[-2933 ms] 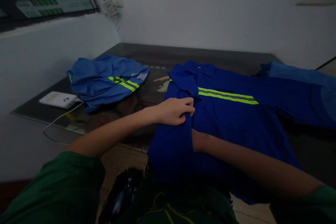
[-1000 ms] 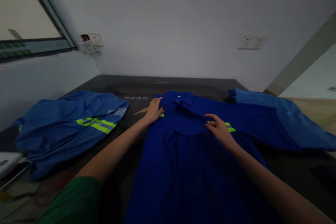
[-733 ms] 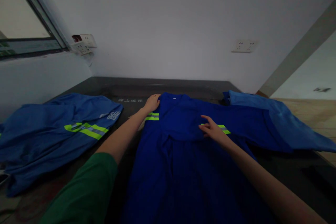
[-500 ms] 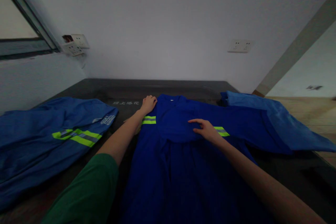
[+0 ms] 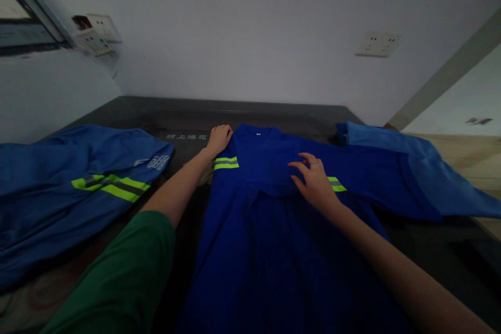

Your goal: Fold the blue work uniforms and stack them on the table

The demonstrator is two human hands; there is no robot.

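Note:
A royal-blue work jacket (image 5: 270,167) lies spread face-up in the middle, its collar toward the wall and yellow-green reflective bands on its sleeves. At its left shoulder edge, my left hand (image 5: 219,138) is closed on the fabric; its fingertips are partly hidden. My right hand (image 5: 315,180) is over the chest near the right band, fingers apart and bent, with nothing between them. Whether its fingertips touch the cloth is hard to tell. The jacket's right-hand sleeve stretches out toward a lighter blue garment (image 5: 426,167).
Another blue garment (image 5: 94,162) with reflective stripes and white lettering lies at the left. Everything rests on a dark surface (image 5: 235,107) with a raised back edge against the white wall (image 5: 242,36). Wall sockets (image 5: 379,44) are at the right, others at the left.
The view has tilted, so the clothes sit higher in it. My right hand has lifted slightly and spread its fingers more. My left hand stays at the jacket's shoulder.

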